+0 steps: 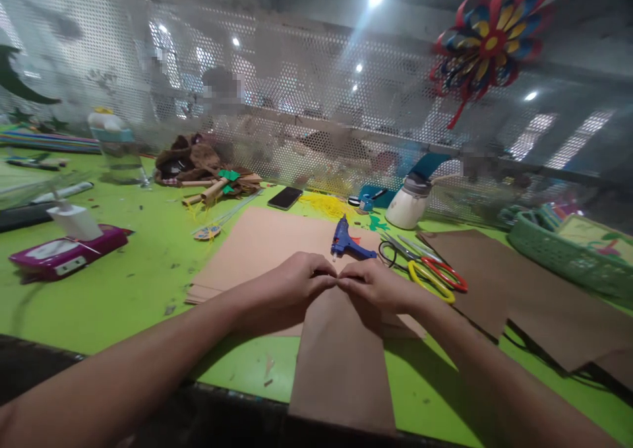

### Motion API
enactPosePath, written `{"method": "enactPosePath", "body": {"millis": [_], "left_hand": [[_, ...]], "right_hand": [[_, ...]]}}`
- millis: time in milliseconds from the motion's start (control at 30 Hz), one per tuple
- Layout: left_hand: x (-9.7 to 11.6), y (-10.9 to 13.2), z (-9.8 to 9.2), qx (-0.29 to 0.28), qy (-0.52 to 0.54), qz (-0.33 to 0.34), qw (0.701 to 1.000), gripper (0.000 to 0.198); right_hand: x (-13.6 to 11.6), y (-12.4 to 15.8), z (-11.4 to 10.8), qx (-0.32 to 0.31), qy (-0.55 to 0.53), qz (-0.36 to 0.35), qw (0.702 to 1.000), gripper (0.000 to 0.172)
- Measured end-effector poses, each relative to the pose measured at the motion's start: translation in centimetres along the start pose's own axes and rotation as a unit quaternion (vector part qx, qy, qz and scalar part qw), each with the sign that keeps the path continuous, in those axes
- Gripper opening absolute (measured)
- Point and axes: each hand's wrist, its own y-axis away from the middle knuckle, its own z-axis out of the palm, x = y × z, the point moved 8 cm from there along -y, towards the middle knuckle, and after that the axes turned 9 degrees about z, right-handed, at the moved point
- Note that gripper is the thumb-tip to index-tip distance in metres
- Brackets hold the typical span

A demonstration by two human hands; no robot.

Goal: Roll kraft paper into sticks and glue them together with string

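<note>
A long piece of brown paper (343, 362) stretches from my fingers toward me and hangs past the table's near edge. My left hand (301, 280) pinches its far end between thumb and fingers. Right beside it, my right hand (370, 283) pinches the same end, the fingertips of both hands almost touching. Beneath my hands lies a stack of tan paper sheets (267, 237). Just beyond my fingertips a blue glue gun (346, 240) rests on the stack. To the right are scissors with yellow handles (432, 283) and scissors with red handles (448, 273).
Dark brown sheets (475, 256) and a green basket (564, 250) occupy the right. A white container (408, 204), yellow shreds (326, 205) and a phone (285, 198) line the back. A purple power strip (69, 253) with a white plug sits left. Perforated panels (277, 92) stand behind the table.
</note>
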Motion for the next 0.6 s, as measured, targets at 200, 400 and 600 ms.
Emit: {"method": "enactPosePath", "body": {"millis": [200, 400, 600], "left_hand": [[-1.0, -0.3, -0.2, -0.008, -0.122, 0.02, 0.992, 0.024], [-1.6, -0.6, 0.2, -0.038, -0.189, 0.036, 0.981, 0.023], [-0.7, -0.7, 0.5, -0.038, -0.206, 0.085, 0.974, 0.019]], "right_hand": [[0.9, 0.8, -0.1, 0.104, 0.048, 0.001, 0.993, 0.027], [1.1, 2.0, 0.3, 0.124, 0.068, -0.037, 0.989, 0.024], [0.7, 1.5, 0.9, 0.154, 0.083, -0.042, 0.984, 0.019]]}}
